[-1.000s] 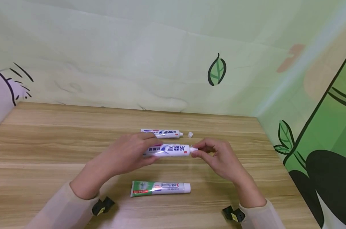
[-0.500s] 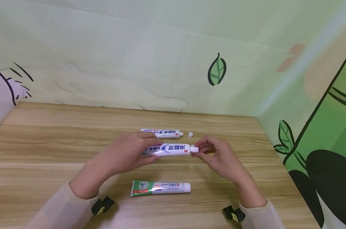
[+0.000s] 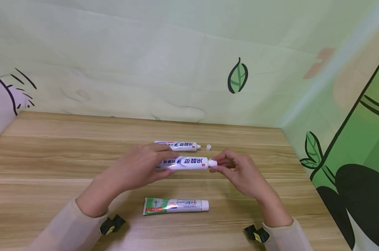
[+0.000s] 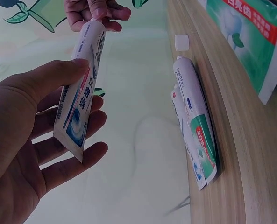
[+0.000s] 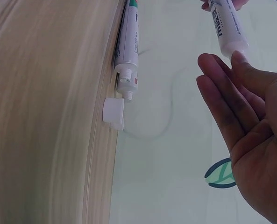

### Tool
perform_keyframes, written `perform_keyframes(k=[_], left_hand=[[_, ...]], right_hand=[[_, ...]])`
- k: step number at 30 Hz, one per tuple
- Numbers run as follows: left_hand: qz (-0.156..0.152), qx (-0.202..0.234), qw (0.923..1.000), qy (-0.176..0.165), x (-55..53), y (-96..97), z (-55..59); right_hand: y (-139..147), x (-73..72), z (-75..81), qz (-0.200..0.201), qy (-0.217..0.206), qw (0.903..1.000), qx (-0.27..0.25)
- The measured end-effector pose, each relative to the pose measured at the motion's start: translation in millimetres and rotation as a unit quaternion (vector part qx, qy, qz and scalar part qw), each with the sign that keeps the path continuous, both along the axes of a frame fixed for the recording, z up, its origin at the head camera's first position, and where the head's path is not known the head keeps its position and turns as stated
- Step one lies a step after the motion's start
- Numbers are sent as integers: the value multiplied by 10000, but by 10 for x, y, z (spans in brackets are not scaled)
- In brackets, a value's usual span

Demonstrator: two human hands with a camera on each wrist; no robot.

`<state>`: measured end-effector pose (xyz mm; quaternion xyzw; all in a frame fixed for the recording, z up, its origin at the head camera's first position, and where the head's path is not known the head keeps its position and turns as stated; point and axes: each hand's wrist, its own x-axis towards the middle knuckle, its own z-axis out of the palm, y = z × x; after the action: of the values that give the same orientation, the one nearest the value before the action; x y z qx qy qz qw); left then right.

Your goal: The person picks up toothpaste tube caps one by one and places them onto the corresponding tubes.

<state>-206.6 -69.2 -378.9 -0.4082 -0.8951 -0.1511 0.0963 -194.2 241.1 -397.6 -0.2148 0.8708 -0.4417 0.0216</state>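
My left hand (image 3: 142,165) holds a white toothpaste tube (image 3: 189,163) with blue lettering above the table, thumb on one side and fingers on the other. At its right end, my right hand (image 3: 239,172) pinches the white cap (image 3: 213,163) between thumb and fingers. Behind it lies a similar uncapped toothpaste tube (image 3: 184,146), with a loose cap (image 3: 208,147) near its nozzle. A green and white toothpaste tube (image 3: 177,205) with its cap on lies in front. Another green and white tube (image 5: 127,42), uncapped, shows in the wrist views; the held tube seems to hide it from the head view.
The wooden table (image 3: 67,150) meets a pale printed backdrop (image 3: 130,69) at its back edge. A loose white cap (image 5: 113,110) stands near the uncapped nozzles in the right wrist view, with another partly behind it. Wrist cameras (image 3: 112,225) sit at both sleeves.
The right fingers have shifted slightly on the cap, so more of it shows than a second ago. The held tube has risen very slightly. The tubes on the table have not moved.
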Motion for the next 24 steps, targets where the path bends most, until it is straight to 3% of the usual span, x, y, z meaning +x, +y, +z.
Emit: perform_keyframes(k=[9, 17, 24], left_hand=[[-66, 80, 9999, 129, -3, -10, -10], [-128, -17, 9990, 420, -56, 24, -11], [-67, 112, 9997, 211, -51, 37, -90]], right_hand=[[28, -14, -4, 236, -31, 9997, 52], [84, -69, 17, 422, 332, 9984, 171], [66, -40, -18, 224, 385, 9990, 42]])
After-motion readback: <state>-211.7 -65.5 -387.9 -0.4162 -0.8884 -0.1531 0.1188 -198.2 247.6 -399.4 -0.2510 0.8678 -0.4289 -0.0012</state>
